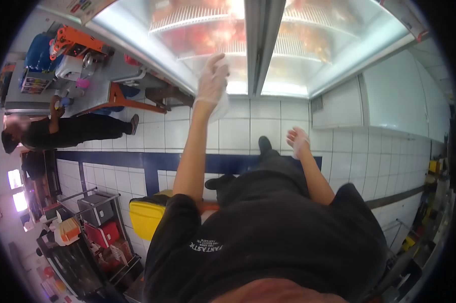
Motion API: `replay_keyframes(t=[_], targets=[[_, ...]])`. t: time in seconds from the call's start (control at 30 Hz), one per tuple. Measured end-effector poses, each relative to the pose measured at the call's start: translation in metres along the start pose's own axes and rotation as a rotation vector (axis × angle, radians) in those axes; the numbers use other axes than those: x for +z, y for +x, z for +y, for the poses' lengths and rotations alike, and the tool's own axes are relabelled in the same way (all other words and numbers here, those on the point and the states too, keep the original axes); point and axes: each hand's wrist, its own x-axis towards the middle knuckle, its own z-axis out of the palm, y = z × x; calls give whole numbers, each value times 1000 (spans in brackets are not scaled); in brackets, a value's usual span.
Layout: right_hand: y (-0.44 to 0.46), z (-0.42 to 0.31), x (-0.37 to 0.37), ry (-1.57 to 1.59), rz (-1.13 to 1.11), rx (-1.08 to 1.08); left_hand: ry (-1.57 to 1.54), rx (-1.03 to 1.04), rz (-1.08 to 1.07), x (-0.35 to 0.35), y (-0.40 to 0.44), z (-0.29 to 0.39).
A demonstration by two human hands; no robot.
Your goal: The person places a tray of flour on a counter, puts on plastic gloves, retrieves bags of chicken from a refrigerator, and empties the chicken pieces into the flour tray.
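two gloved hands out, only one near the work. left hand [213,83] was up at the left section of the lit cabinet [287,87], left of the centre post [257,60]; its fingers were curled, contact with the pane or a grip on anything: couldn't tell. right hand [298,141] hung low over the tiled floor [283,113], well apart from the cabinet, fingers loosely spread, nothing visible in them.

red and orange goods [222,28] sat behind the glare on wire shelves [187,21], too blurred to identify.

doing it well, my read: left wrist needed to stay straight and clear of the post, with a light touch, since loose glove film could slip or snag on an edge. right hand was spare, so good for steadying. feet needed to stay back from the cabinet base.

in the way: centre post between the sections. yellow bin [144,217] stood near the left elbow, bad spot for a step back. left side: another person [86,132] by a bench [97,76] with an orange machine [69,43]. white cupboards [397,96] bounded the right. grey box [96,208] and red box [102,236] sat on a rack behind left.
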Motion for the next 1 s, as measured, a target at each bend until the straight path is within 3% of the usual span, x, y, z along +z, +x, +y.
replay_keyframes(t=[0.13,0.2,0.37,0.5,0.63,0.7,0.77,0.83,0.87,0.9,0.97,1.0], targets=[[58,-31,-101,66,90,67,49,101,78,76,79,29],[50,-45,-119,75,123,83,133,185,105,90,102,32],[51,-36,-158,132,153,166,240,109,112,104,107,34],[32,-47,-148,223,47,106,327,84,86,112,110,29],[21,-81,-121,289,-80,83,359,177,164,106,102,19],[35,-100,-100,244,-118,69,402,326,178,100,101,-5],[47,-117,-71,197,-150,74,280,334,204,92,44,4],[49,-135,-26,86,-290,-16,310,98,144,67,-22,23],[37,-147,8,12,-306,-28,358,238,193,53,-51,22],[17,-161,45,-66,-320,-39,251,317,237,36,-65,-8],[-18,-179,138,-188,-522,-154,58,69,231,-12,-140,-7],[-23,-184,170,-257,-619,-198,-163,52,446,-14,-158,-15]])
